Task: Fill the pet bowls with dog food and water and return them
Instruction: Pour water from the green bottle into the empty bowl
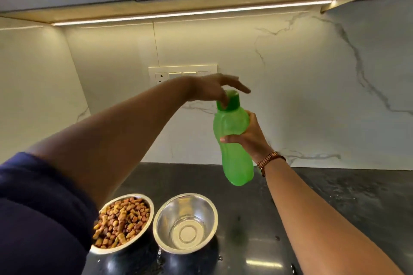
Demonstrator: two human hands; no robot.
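Two steel pet bowls stand side by side near the front of the dark counter. The left bowl (125, 223) is full of brown dog food. The right bowl (185, 223) holds a little clear water at its bottom. Above and behind it, my right hand (248, 138) grips a green plastic water bottle (234, 140) around its middle, holding it upright in the air. My left hand (214, 88) reaches over the bottle's top, thumb and fingers touching the darker green cap (232, 101).
The dark polished counter (324, 203) runs right, with a few water drops near the bowls. A white marble backsplash (312, 87) rises behind, carrying a switch and socket plate (176, 72). Wall cabinets with a light strip hang overhead.
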